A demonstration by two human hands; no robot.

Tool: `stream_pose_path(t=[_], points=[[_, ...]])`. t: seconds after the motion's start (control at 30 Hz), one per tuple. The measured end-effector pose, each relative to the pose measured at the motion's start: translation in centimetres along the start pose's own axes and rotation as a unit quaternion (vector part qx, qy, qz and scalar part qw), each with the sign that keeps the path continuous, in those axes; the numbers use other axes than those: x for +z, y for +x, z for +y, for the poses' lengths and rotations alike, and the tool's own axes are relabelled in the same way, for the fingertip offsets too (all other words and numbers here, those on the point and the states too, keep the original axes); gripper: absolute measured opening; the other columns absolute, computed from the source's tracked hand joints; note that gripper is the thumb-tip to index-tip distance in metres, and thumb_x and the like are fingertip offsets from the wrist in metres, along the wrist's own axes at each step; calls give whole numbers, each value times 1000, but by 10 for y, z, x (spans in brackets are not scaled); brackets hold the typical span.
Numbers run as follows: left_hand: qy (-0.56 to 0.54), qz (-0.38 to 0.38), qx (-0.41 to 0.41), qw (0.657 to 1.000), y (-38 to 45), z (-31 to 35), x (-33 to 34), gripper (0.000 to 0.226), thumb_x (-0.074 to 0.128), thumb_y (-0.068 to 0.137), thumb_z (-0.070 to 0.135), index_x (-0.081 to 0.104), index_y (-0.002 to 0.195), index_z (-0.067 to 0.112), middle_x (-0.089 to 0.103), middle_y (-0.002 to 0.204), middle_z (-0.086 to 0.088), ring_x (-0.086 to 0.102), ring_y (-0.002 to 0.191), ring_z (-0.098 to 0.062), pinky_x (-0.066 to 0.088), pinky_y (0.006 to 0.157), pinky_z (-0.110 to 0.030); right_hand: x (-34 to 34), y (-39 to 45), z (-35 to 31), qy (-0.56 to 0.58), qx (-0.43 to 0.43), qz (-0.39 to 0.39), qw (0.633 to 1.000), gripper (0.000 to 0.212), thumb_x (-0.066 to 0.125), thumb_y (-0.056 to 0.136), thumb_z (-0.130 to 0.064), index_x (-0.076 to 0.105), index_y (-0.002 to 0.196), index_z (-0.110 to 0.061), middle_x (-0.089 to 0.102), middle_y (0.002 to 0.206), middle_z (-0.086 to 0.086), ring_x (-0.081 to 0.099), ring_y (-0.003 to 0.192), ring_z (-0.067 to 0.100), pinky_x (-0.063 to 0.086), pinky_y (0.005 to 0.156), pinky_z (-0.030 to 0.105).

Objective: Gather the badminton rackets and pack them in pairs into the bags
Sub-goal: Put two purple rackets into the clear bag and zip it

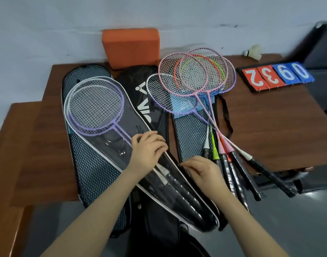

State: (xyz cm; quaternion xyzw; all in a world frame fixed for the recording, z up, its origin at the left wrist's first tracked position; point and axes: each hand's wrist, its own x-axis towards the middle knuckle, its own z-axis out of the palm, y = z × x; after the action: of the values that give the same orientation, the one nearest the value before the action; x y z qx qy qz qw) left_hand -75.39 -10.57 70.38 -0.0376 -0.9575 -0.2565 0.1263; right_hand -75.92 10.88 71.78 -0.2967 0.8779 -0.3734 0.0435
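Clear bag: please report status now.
Both hands on clear bag: left hand holds edge, right hand pinches rim. Two rackets inside. Loose rackets piled right.

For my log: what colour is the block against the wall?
Orange block, clearest in the head view.

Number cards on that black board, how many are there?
4. They lie in a row on the black scoreboard, far right on the table: first red card, second red card, first blue card, second blue card. None looks hidden.
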Motion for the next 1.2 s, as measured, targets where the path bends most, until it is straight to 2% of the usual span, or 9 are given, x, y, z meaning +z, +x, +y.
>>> stream_pose_path(t=[0.17,0.3,0.43,0.5,0.7,0.83,0.9,1.07,1.2], points=[[19,10,-60,998,24,-5,-1,13,60,87,25,73,87,22,67,106,8,50,116,-17,16,96,-35,-23,-23,19,31,65,-9,997,14,65,83,-9,73,91,-17,67,86,-12,62,83,1,52,77,28],[42,6,-81,996,25,6,0,14,59,88,23,72,95,23,65,115,6,47,121,-18,15,97,-35,-31,-35,23,34,69,3,997,17,64,83,-5,73,92,-17,66,88,-13,61,85,1,51,79,25],[8,-57,5,998,-3,39,9,27,52,88,35,66,110,28,57,128,7,38,129,-21,8,97,-30,-29,-38,20,14,35,27,999,17,64,82,-4,71,92,-15,63,89,-15,59,85,0,50,79,21],[10,-91,62,994,-23,58,17,32,44,86,41,66,107,30,60,123,10,41,126,-20,11,95,-30,-30,-38,19,15,30,38,999,17,63,82,-4,71,92,-15,62,88,-16,59,85,-1,49,79,20],[-11,-60,39,997,-34,68,20,23,44,85,37,65,83,28,65,95,19,42,114,-8,13,88,-27,-31,-43,14,13,-1,5,1000,19,55,84,-21,72,91,-16,68,88,-8,60,85,3,51,78,25],[-29,-19,14,999,-29,69,18,27,44,86,39,67,83,26,66,96,16,44,115,-7,13,91,-26,-42,-57,22,29,14,12,999,15,61,83,-10,73,91,-17,67,88,-10,61,85,4,52,79,28],[-30,13,-6,999,-21,68,17,18,53,87,32,69,86,23,67,98,12,48,117,-10,15,91,-25,-50,-69,28,28,26,25,999,17,63,83,-5,72,91,-17,67,87,-10,61,85,4,51,78,27],[-27,36,-14,999,9,77,20,10,60,87,16,70,87,15,66,101,3,54,112,-16,19,94,-27,-57,-95,36,14,61,54,997,16,64,83,-3,73,93,-13,66,87,-9,62,84,6,53,77,29],[-23,35,-28,999,16,82,27,13,58,89,14,71,89,12,63,99,0,55,102,-19,18,93,-22,-51,-100,43,-4,62,28,998,15,67,82,-7,73,93,-14,68,86,-8,64,82,8,55,76,33]])
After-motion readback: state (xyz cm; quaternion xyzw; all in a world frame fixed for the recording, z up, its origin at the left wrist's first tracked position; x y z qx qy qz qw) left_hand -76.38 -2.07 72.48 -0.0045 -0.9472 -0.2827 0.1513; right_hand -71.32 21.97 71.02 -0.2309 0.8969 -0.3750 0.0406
